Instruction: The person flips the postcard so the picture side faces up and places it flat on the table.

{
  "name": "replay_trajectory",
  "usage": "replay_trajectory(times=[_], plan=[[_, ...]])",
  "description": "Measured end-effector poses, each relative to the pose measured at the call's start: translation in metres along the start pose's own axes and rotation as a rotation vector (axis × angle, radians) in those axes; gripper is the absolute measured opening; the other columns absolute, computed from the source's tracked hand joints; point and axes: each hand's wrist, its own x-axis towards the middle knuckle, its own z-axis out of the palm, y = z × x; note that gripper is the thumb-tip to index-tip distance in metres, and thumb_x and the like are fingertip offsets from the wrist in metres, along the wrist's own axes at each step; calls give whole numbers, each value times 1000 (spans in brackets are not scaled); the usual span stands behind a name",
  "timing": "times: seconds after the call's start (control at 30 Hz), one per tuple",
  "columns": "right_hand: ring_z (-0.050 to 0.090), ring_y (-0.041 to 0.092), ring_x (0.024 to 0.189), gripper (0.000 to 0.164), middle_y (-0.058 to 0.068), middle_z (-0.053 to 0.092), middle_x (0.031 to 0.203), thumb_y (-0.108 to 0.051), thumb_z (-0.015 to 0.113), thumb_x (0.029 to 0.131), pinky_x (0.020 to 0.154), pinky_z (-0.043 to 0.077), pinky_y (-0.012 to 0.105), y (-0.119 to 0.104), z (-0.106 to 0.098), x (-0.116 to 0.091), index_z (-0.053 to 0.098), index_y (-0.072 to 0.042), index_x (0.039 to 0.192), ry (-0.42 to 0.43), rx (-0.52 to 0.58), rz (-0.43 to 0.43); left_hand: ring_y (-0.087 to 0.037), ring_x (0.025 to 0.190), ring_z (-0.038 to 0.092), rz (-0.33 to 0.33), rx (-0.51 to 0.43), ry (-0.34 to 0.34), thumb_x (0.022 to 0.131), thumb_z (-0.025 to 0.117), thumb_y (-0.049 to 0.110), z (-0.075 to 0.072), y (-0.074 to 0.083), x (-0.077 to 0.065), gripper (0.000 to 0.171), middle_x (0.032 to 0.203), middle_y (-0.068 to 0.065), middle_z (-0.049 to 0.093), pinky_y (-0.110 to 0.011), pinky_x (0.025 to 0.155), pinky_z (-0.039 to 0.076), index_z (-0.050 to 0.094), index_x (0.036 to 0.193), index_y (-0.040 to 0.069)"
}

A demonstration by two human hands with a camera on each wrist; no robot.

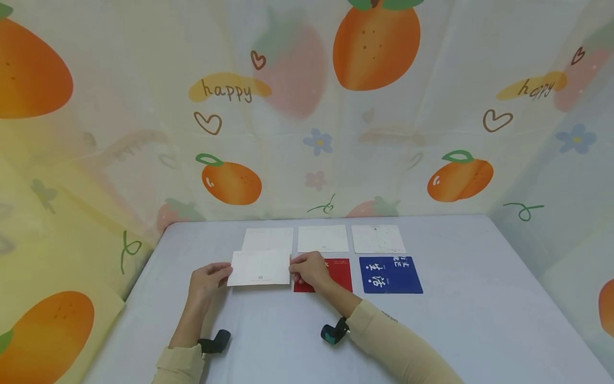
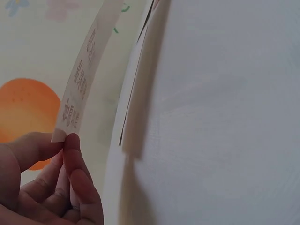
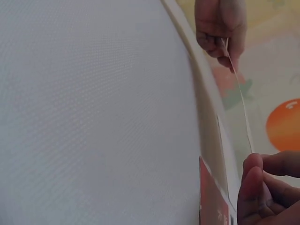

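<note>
A white card [image 1: 260,269] is held up over the table between both hands. My left hand [image 1: 207,281] pinches its left edge between thumb and fingers, and my right hand [image 1: 313,271] pinches the opposite edge. Brownish characters show on the other face of this card [image 2: 77,89] in the left wrist view. Seen from the right wrist, the card [image 3: 244,110] is nearly edge-on between the two hands. A red card [image 1: 341,273] lies beneath my right hand, partly covered by it.
Behind the held card, three white cards, left [image 1: 268,237], middle [image 1: 323,239] and right [image 1: 379,239], lie in a row. A blue card [image 1: 390,274] with white characters lies right of the red one. A fruit-patterned cloth [image 1: 283,144] hangs behind the white-covered table [image 1: 283,341].
</note>
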Motion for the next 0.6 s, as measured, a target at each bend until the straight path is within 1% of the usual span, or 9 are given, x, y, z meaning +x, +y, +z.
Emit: replay_trajectory(times=[0.13,0.23,0.3,0.4,0.43,0.5,0.6], plan=[[60,12,54,21,7,66,67,-19,74,84,50,47,16,0,1,2,72,-3,97,-20,-18,35,-24,102,63,-7,16,-16,95,61,16,0,-3,0,32,124,-23,62,-22,79,53,63,120,-2],[59,12,52,18,7,66,66,-16,73,85,48,46,16,1,2,3,72,-2,96,-35,-24,43,-26,104,61,-2,64,-50,95,61,18,0,-4,0,33,125,-23,61,-25,81,53,64,121,-1],[58,11,51,17,7,66,66,-14,72,85,47,45,16,2,2,4,72,-1,96,-47,-29,50,-27,102,60,9,111,-75,95,60,19,-1,-6,1,34,125,-22,62,-26,79,51,64,122,0],[57,11,50,17,7,65,65,-13,72,86,46,45,16,3,3,5,72,0,96,-67,-46,54,-26,98,58,25,179,-93,95,59,19,-1,-9,3,34,122,-22,63,-24,74,47,64,122,0],[57,11,49,17,6,65,64,-13,72,86,46,45,16,3,3,5,72,0,96,-74,-52,57,-25,96,59,31,202,-90,95,59,19,0,-14,8,33,120,-21,64,-24,73,47,64,122,1],[57,10,49,16,6,64,63,-12,72,85,45,45,16,4,4,6,72,0,96,-83,-61,58,-25,95,59,40,226,-90,94,58,17,1,-16,11,33,117,-21,65,-27,74,48,64,122,0],[57,10,48,16,6,65,63,-13,72,85,45,45,16,5,4,6,72,0,95,-91,-72,65,-26,93,60,49,246,-94,94,58,15,1,-16,11,33,113,-21,66,-31,76,50,64,121,-2]])
